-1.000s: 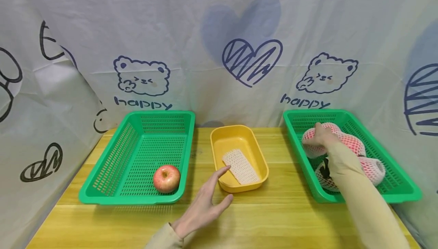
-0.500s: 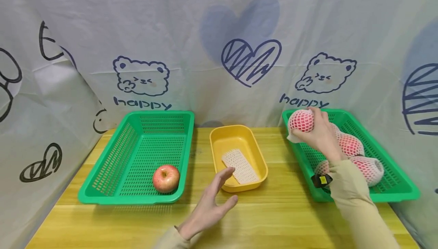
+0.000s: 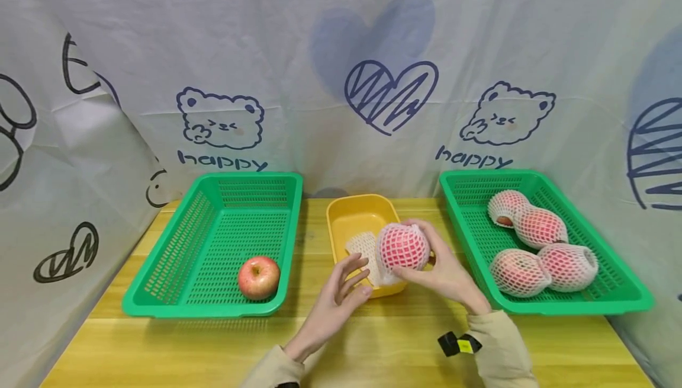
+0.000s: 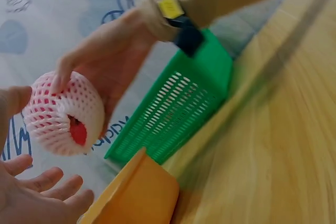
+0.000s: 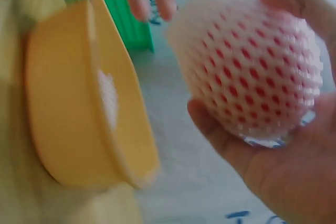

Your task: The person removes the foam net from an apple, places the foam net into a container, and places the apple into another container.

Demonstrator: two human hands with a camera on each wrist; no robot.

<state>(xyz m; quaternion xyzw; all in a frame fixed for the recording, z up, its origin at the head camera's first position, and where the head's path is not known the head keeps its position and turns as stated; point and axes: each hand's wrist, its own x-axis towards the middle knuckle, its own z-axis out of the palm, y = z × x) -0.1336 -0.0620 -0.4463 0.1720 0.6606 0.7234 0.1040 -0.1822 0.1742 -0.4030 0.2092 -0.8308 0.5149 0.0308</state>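
Observation:
My right hand (image 3: pixel 444 272) grips an apple in a white foam net (image 3: pixel 403 248), holding it over the right side of the yellow tub (image 3: pixel 335 222). In the left wrist view, red skin shows through the open end of the net on this apple (image 4: pixel 79 132). My left hand (image 3: pixel 333 308) is just left of it, fingers spread and loosely bent, holding nothing and apart from the fruit. Inside the tub lies a flat, loose foam net (image 3: pixel 362 243), partly hidden behind the held apple.
A green basket (image 3: pixel 213 311) on the left holds one bare apple (image 3: pixel 259 278). Another green basket (image 3: pixel 634 299) on the right contains several netted fruits (image 3: pixel 540 227). A printed curtain (image 3: pixel 319 80) hangs behind the wooden table (image 3: pixel 383 346).
My right hand has lifted the netted apple out of the right basket and carried it left to above the yellow tub. My left hand has shifted slightly toward it.

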